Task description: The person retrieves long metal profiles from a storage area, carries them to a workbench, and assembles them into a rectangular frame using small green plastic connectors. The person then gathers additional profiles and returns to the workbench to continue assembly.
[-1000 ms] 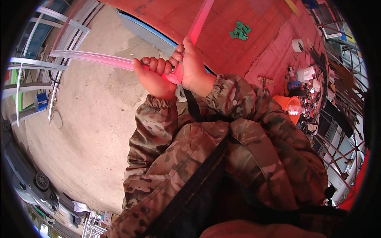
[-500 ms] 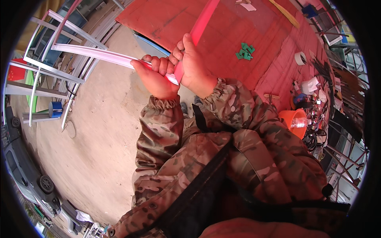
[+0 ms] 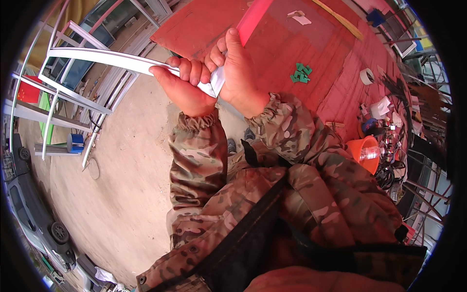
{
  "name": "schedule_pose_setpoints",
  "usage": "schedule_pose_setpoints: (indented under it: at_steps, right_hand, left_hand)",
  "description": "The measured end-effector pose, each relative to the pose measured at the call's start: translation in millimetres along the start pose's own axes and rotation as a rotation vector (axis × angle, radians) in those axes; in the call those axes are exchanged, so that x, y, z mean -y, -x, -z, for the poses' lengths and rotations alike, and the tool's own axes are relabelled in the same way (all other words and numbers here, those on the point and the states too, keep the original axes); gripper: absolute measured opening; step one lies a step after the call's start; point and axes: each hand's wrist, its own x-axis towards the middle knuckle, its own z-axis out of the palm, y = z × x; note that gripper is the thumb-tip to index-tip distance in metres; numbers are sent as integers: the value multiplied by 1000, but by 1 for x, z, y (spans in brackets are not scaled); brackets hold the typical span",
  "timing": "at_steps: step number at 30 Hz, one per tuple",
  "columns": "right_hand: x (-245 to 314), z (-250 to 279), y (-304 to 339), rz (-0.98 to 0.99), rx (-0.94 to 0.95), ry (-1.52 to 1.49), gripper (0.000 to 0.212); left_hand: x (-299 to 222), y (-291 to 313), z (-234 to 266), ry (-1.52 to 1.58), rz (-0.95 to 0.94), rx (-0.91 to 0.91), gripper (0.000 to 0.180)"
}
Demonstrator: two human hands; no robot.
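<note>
A white profile frame (image 3: 107, 57) is held up in front of me at its mitred corner (image 3: 213, 88). My left hand (image 3: 182, 92) is closed around the bar that runs off to the left. My right hand (image 3: 238, 80) grips the other bar (image 3: 255, 19), which rises away toward the top and looks pink there. Both hands are close together, one on each side of the corner joint, with a thin seam line visible between the two bars. My fingers and palms hide part of each bar.
Ahead lies a red-topped table (image 3: 282, 44) with small green pieces (image 3: 301, 73) and a tape roll (image 3: 367, 76) on it. An orange bucket (image 3: 357, 148) stands at right among clutter. Other frames (image 3: 73, 100) are at left, and a grey car (image 3: 36, 209) is farther back.
The view has shifted slightly. My hands and the corner sit a little higher and further left in it; the left bar now looks white instead of pink. Both grips are kept.
</note>
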Motion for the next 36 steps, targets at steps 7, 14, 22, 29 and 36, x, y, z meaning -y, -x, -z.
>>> schedule_pose_setpoints:
  at_steps: [7,14,22,29,36]
  right_hand:
    - [18,-5,-10,134,-25,99,43]
    - [23,-26,-3,125,94,150,38]
    - [49,-24,-28,44,73,-107,33]
    - [56,-18,-2,54,30,-11,35]
    - [107,38,40,101,-25,166,36]
  left_hand:
    - [15,2,-28,-8,-110,-16,42]
    - [-10,-5,-39,-12,28,-36,44]
    - [5,-27,-32,-11,6,18,47]
    - [4,7,-43,-19,-8,-60,46]
    - [-106,-43,-36,-44,-118,21,63]
